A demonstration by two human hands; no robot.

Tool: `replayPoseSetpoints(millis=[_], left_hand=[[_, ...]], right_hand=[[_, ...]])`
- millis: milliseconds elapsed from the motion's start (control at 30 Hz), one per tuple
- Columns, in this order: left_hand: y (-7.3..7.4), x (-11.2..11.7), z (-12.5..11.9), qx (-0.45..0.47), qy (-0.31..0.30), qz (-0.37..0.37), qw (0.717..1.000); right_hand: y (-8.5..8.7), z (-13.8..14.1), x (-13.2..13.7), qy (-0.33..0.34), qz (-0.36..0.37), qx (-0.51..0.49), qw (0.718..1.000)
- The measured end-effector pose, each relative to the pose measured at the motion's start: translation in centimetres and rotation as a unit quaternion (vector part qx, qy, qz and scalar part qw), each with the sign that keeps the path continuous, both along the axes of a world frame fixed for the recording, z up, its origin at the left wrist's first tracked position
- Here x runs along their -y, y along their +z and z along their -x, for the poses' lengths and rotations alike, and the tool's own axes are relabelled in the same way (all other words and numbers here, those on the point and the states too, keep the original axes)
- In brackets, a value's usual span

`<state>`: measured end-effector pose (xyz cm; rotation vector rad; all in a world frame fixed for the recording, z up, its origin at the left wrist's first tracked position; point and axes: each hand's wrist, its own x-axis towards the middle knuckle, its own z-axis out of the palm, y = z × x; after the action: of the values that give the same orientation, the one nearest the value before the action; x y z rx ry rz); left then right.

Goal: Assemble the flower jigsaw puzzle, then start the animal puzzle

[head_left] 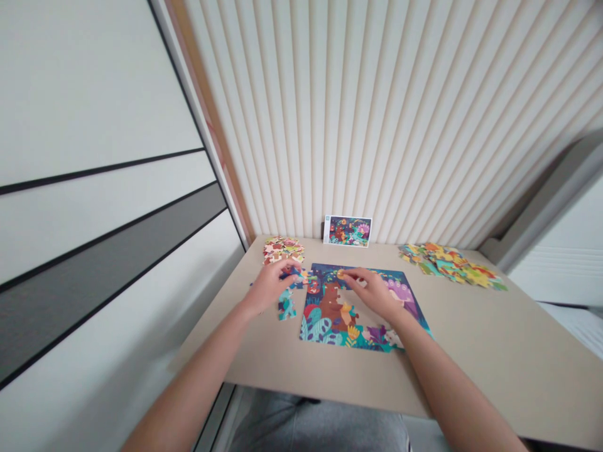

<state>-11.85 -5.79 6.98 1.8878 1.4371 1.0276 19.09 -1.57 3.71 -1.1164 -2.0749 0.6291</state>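
A colourful, mostly joined jigsaw puzzle lies flat on the beige table. My right hand rests over its upper middle, fingers pinched on a small orange piece. My left hand sits at the puzzle's upper left corner, fingers curled around a blue piece. A loose blue-green piece lies just below that hand, left of the puzzle.
A pile of reddish loose pieces sits at the back left, and a wider pile of yellow-green pieces at the back right. A reference picture card leans on the ribbed wall. A panelled wall borders the table's left edge.
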Motion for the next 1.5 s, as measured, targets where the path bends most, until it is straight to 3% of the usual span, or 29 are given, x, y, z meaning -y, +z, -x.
replayPoseSetpoints(millis=[167,233,333,400,500,700,967,1300,1500], left_hand=[[-1.2,-3.2,-6.7,0.094,-0.107,-0.023,0.99],[-1.9,-4.1,-8.4,0.1,-0.081,-0.045,0.991],[-3.0,-4.8,-9.6,0.065,0.01,-0.089,0.994],[-3.9,-4.8,-9.9,0.045,0.037,-0.105,0.993],[-5.3,-4.3,-10.3,0.026,0.014,-0.11,0.994],[-6.7,-2.9,-11.3,-0.132,-0.055,-0.132,0.981],[-6.7,-2.3,-11.6,-0.215,-0.085,-0.136,0.963],[-7.3,-2.2,-11.8,-0.272,-0.094,-0.145,0.947],[-7.3,-2.2,-11.8,-0.28,-0.089,-0.14,0.945]], right_hand=[[-0.3,0.2,-0.3,0.052,0.058,-0.076,0.994],[-0.7,-0.5,-1.2,0.034,0.072,-0.084,0.993],[-1.4,-2.4,-2.9,-0.041,0.1,-0.098,0.989],[-2.0,-3.7,-3.9,-0.091,0.135,-0.095,0.982],[-2.8,-5.2,-4.6,-0.129,0.183,-0.064,0.972],[-3.0,-5.5,-4.3,-0.11,0.211,0.005,0.971],[-2.4,-4.2,-3.4,-0.138,0.139,0.14,0.971],[-1.8,-3.5,-2.6,-0.172,0.08,0.224,0.956],[-1.8,-2.8,-2.6,-0.117,0.067,0.254,0.958]])
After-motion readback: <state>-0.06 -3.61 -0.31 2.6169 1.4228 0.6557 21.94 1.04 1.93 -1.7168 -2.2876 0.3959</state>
